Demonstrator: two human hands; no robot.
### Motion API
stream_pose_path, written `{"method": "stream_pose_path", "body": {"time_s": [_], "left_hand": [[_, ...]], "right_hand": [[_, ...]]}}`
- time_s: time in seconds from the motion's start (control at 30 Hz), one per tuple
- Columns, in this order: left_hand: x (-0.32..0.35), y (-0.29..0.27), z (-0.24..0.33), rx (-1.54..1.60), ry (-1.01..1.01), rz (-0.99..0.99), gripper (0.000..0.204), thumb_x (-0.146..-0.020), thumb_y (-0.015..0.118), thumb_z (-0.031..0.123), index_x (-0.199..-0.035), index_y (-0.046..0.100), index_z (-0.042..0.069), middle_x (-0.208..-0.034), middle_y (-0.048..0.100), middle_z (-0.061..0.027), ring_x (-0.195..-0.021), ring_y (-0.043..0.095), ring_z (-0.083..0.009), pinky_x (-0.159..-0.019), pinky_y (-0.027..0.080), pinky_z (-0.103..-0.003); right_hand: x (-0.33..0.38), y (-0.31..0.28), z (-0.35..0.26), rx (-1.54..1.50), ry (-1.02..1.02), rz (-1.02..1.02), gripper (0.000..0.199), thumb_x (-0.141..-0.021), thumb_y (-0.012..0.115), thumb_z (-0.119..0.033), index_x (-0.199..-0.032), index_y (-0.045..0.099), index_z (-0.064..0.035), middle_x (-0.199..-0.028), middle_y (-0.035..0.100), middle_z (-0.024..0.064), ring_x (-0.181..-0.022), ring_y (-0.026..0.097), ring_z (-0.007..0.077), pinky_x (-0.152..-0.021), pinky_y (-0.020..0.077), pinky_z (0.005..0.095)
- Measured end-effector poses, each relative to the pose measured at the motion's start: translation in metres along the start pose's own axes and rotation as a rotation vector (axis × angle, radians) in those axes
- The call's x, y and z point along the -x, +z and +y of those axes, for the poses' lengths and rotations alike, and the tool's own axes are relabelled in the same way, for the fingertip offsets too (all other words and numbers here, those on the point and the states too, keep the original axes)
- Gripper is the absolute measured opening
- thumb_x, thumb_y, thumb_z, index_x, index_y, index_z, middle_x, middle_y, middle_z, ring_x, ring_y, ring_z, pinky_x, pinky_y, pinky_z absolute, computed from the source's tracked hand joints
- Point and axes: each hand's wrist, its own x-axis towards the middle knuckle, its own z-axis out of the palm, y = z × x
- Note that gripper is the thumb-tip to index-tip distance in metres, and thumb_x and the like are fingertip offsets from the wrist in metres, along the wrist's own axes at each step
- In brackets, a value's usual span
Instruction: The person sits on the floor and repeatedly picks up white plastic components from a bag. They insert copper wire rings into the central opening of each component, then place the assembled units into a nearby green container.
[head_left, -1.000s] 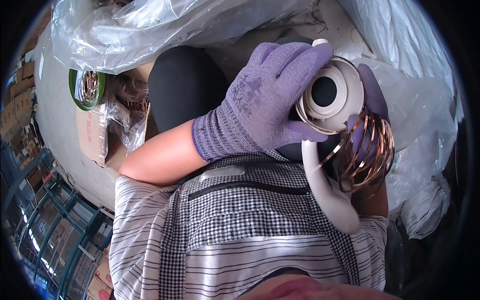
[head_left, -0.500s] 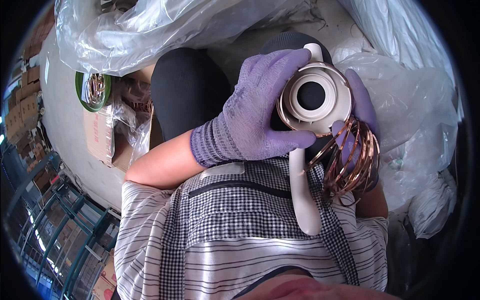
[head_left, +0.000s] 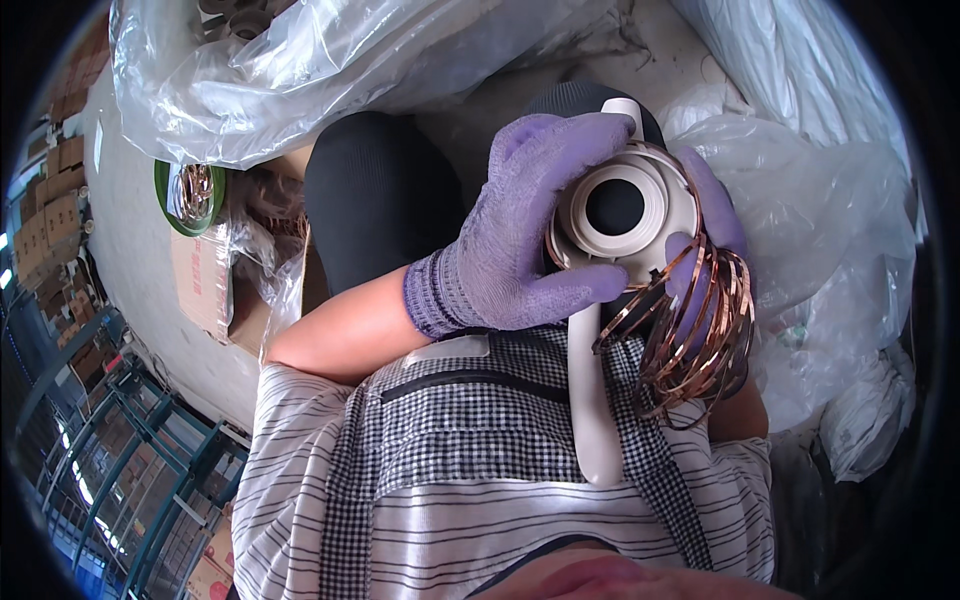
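A cream plastic round housing (head_left: pixel 652 247) with a dark central opening and a long curved handle (head_left: pixel 594 420) is held over my lap. My left hand (head_left: pixel 535 240), in a purple glove, is closed around its left side, thumb on the near rim and fingers on the far rim. On its right side my right hand (head_left: pixel 722 205), also gloved, grips the housing. A bunch of thin copper-coloured rings (head_left: pixel 715 340) hangs around my right thumb. One copper-coloured band runs along the housing's rim; the right fingers' undersides are hidden.
A green round container (head_left: pixel 162 190) with more copper-coloured rings sits on an open cardboard box (head_left: pixel 205 285) at the left. Clear plastic sheeting (head_left: pixel 290 80) lies ahead, more plastic bags (head_left: pixel 820 220) at the right. Stacked cartons (head_left: pixel 45 220) and a teal metal frame (head_left: pixel 150 430) stand far left.
The housing and both hands have shifted slightly left and nearer to me. Its handle now points straighter toward me, and the bunch of rings has swung a little lower.
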Motion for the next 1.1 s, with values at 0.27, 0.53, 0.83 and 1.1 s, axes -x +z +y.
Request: {"method": "stream_pose_path", "body": {"time_s": [0.27, 0.53, 0.83, 1.1], "left_hand": [[0.003, 0.016, 0.0, 0.176, -0.115, 0.132, 0.09, -0.079, 0.082, 0.037, -0.149, 0.042, -0.004, -0.138, 0.057, -0.0191, -0.123, 0.055, -0.0362, -0.111, 0.036, -0.047], [-0.007, 0.002, 0.009, 0.017, -0.079, 0.047, 0.086, -0.075, 0.082, 0.031, -0.145, 0.048, -0.003, -0.134, 0.059, -0.02, -0.121, 0.058, -0.0383, -0.11, 0.038, -0.048], [-0.003, 0.0, 0.002, 0.042, -0.048, 0.029, 0.091, -0.072, 0.086, 0.035, -0.146, 0.048, -0.002, -0.138, 0.058, -0.0185, -0.125, 0.055, -0.0381, -0.11, 0.038, -0.048], [0.007, 0.001, 0.006, 0.13, -0.179, 0.039, 0.096, -0.076, 0.086, 0.038, -0.15, 0.042, -0.003, -0.146, 0.05, -0.022, -0.133, 0.05, -0.04, -0.114, 0.036, -0.049]], "right_hand": [[-0.003, 0.008, -0.024, -0.204, 0.131, 0.023, 0.069, -0.1, 0.066, -0.03, -0.155, 0.036, -0.0005, -0.149, 0.053, 0.0176, -0.136, 0.054, 0.027, -0.116, 0.0451, 0.0396], [-0.018, -0.008, -0.027, 0.791, -0.311, -0.006, 0.045, -0.103, 0.059, -0.016, -0.144, 0.053, 0.002, -0.126, 0.065, 0.0181, -0.11, 0.068, 0.0204, -0.097, 0.0563, 0.0319], [-0.015, 0.012, -0.028, 0.552, -0.377, 0.118, 0.042, -0.1, 0.06, -0.008, -0.139, 0.057, 0.0071, -0.125, 0.066, 0.0181, -0.109, 0.068, 0.0235, -0.097, 0.0538, 0.0354], [-0.011, 0.009, -0.036, 0.504, -0.31, 0.086, 0.061, -0.091, 0.073, -0.022, -0.141, 0.055, 0.0085, -0.126, 0.071, 0.0186, -0.116, 0.068, 0.0279, -0.114, 0.0403, 0.0416]]}}
